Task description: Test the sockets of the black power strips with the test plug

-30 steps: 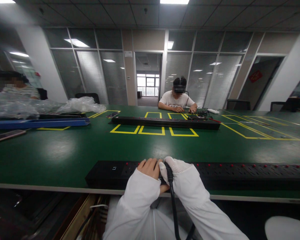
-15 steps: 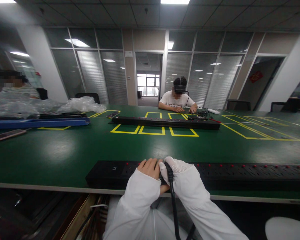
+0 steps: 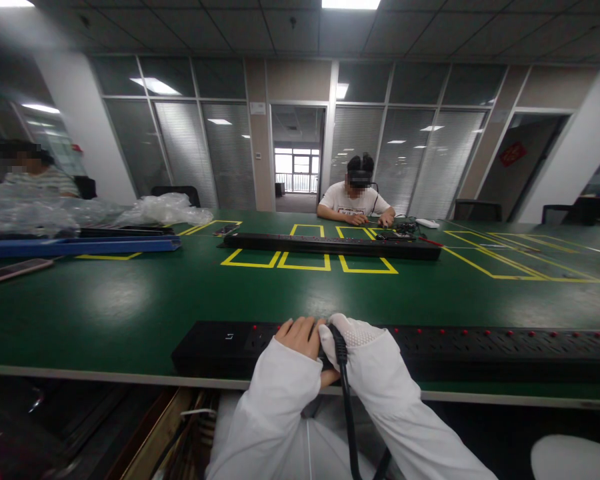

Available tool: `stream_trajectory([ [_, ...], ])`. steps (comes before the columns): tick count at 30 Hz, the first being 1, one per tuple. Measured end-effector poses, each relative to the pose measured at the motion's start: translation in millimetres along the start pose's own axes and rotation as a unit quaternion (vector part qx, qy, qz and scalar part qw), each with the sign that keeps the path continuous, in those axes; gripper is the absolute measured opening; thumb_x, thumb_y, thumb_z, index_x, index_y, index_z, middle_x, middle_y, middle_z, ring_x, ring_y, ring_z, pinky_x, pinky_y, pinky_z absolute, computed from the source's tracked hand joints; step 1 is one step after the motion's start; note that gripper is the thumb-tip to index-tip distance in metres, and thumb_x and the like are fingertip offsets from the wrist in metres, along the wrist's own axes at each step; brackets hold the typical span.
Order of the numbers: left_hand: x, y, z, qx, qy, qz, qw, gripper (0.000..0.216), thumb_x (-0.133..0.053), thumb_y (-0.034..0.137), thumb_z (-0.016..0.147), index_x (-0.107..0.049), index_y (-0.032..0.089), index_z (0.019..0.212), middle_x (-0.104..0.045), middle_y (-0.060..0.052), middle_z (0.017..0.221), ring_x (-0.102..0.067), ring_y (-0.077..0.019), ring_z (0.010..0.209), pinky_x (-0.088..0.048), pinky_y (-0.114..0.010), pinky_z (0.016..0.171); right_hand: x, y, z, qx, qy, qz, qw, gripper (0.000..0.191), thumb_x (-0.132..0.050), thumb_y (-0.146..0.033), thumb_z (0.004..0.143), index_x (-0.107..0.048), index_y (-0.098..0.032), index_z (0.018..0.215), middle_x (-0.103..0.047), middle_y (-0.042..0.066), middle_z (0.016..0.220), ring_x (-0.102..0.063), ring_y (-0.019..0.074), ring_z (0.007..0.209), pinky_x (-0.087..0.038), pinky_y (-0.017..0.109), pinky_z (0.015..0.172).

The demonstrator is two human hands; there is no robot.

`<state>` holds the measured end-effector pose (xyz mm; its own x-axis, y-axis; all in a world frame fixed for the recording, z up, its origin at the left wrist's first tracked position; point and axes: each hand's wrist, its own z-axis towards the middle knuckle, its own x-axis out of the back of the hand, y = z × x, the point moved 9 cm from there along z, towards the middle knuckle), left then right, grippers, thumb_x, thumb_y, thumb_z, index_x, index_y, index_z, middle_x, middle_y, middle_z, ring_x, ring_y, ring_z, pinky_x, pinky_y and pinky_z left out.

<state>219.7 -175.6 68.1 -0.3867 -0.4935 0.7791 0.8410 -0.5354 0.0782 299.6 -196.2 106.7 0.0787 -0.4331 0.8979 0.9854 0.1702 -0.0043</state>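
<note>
Left: plastic wrap (image 3: 165,210), blue bar (image 3: 80,247), phone (image 3: 17,272), all well apart from my hands. Next, the power strip (image 3: 213,350) lay along the table's near edge, its short end left of my grip. My bare left hand (image 3: 300,339) was clasped over it, fingers bent across the top, thumb low on the near side. Touching it, my gloved right hand (image 3: 356,335) was closed around the cable's (image 3: 347,400) thick end, just above the strip; plug hidden. The strip's longer stretch, red-dotted, ran out to the right.
</note>
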Motion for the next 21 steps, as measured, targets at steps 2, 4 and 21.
stream_trajectory([
  [2, -0.7, -0.5, 0.1, 0.004, -0.004, -0.001, 1.0, 0.072, -0.061, 0.058, 0.058, -0.056, 0.014, 0.115, -0.062, -0.014, 0.113, -0.056, -0.0304, 0.102, -0.04, -0.045, 0.09, -0.3, 0.0, -0.2, -0.001, 0.0, -0.001, 1.0, 0.039, -0.043, -0.047, 0.088, -0.056, -0.015, 0.104, -0.06, 0.003, 0.091, -0.056, 0.0088, 0.077, -0.048, 0.028, 0.073],
  [4, -0.7, -1.0, 0.1, 0.008, -0.004, -0.004, 1.0, 0.072, -0.061, 0.057, 0.057, -0.056, 0.014, 0.115, -0.062, -0.014, 0.113, -0.056, -0.0305, 0.102, -0.039, -0.045, 0.091, -0.9, 0.2, -0.3, -0.003, -0.001, -0.001, 1.0, 0.038, -0.043, -0.046, 0.088, -0.056, -0.015, 0.104, -0.06, 0.003, 0.092, -0.056, 0.0087, 0.077, -0.047, 0.028, 0.072],
  [21, -0.8, -0.1, 0.2, -0.001, -0.002, 0.0, 1.0, 0.074, -0.062, 0.056, 0.056, -0.055, 0.013, 0.117, -0.062, -0.013, 0.113, -0.056, -0.0306, 0.102, -0.04, -0.044, 0.09, -2.6, 0.0, 0.5, 0.006, -0.011, 0.009, 1.0, 0.039, -0.043, -0.047, 0.088, -0.056, -0.015, 0.105, -0.06, 0.003, 0.092, -0.057, 0.0091, 0.079, -0.048, 0.029, 0.074],
])
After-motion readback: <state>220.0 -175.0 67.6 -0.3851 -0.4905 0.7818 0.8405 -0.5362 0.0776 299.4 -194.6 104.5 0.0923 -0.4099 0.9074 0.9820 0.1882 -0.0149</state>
